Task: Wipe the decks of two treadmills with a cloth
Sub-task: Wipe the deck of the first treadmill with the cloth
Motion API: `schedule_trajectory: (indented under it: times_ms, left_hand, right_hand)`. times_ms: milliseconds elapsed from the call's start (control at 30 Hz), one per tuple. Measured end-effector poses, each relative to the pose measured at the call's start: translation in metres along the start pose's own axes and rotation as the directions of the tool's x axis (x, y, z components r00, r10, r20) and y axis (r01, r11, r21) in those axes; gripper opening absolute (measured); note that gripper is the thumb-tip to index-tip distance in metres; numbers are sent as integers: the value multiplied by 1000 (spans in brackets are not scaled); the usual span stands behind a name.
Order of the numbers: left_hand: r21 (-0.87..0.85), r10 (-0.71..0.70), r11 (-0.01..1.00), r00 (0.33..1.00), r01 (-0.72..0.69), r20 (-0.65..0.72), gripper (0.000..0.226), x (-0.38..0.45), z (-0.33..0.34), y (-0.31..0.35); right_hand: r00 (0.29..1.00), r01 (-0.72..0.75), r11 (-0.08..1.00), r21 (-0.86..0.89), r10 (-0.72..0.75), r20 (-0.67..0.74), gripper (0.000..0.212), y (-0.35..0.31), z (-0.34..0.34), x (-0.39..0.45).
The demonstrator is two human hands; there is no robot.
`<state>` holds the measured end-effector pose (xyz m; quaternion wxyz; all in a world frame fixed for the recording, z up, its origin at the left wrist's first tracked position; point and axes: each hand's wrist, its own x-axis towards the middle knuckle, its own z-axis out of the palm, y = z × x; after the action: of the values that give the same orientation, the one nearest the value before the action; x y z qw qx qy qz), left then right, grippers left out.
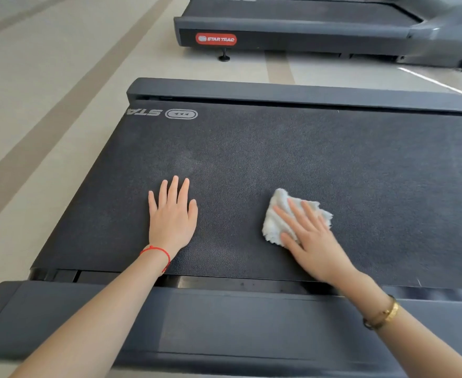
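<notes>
The near treadmill's dark textured deck (279,148) fills the middle of the view. A small white cloth (274,218) lies on it right of centre, and my right hand (310,236) presses flat on the cloth with straight, spread fingers that cover its right half. My left hand (172,214) rests flat on the bare deck to the left, fingers straight, a red string on its wrist. A second treadmill (292,28) with a red logo badge stands farther back at the top.
The near side rail (197,320) runs under my forearms, and the far side rail (292,91) borders the deck on the other side. Beige striped floor (47,91) lies to the left and between the two machines. A levelling foot (224,57) sticks out under the far treadmill.
</notes>
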<state>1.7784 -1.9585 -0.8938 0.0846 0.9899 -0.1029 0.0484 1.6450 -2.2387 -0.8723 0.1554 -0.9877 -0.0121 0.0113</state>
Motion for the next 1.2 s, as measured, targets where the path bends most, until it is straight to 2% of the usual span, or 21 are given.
schedule_trajectory:
  times_ms: [133, 200, 400, 500, 567, 600, 667, 733, 833, 900, 1000, 1200]
  left_hand:
    - [9, -10, 1000, 1000, 10, 3, 56, 0, -1, 2]
    - [10, -9, 1000, 1000, 9, 5, 56, -1, -2, 3]
    - [-23, 6, 1000, 1000, -5, 22, 56, -2, -5, 2]
    - [-36, 8, 999, 1000, -7, 29, 55, -3, -8, 2]
    - [-30, 5, 1000, 999, -4, 33, 55, -3, -9, 2]
    - [-32, 3, 999, 999, -2, 35, 55, -3, -10, 3]
    - [-44, -2, 999, 999, 4, 43, 54, -5, -12, 5]
    - [-53, -3, 999, 999, 6, 51, 54, -7, -15, 6]
    - [-56, 6, 998, 998, -3, 65, 54, -14, -19, 6]
    - [-54, 10, 999, 998, -7, 63, 54, -20, -22, 7]
    - [-74, 19, 997, 998, -15, 54, 52, -31, -26, 10]
    - [-99, 46, 994, 998, -42, 44, 49, -47, -32, 11]
  right_hand:
    - [977, -209, 978, 14, 210, -45, 54, 25, -11, 26]
    - [974, -221, 975, -2, 221, -43, 53, 11, -7, 47]
    - [993, 118, 993, -13, -118, 21, 54, -63, 18, 67]
    - [977, 213, 977, -18, -212, 22, 54, -74, 26, 53]
    - [968, 249, 967, 57, -250, 10, 56, -73, 23, 47]
    - [970, 243, 960, 140, -243, -20, 57, -72, 19, 44]
    - [981, 166, 945, 281, -129, -146, 58, -66, 12, 41]
    - [963, 33, 958, 286, 46, -265, 60, -57, 8, 39]
    - [950, -182, 957, 228, 230, -210, 70, -47, 11, 36]
    - [955, -202, 957, 210, 240, -176, 74, -46, 16, 35]
    - [959, -152, 953, 262, 207, -195, 71, -51, 20, 36]
    - [954, -109, 925, 364, 200, -222, 41, -63, 24, 41]
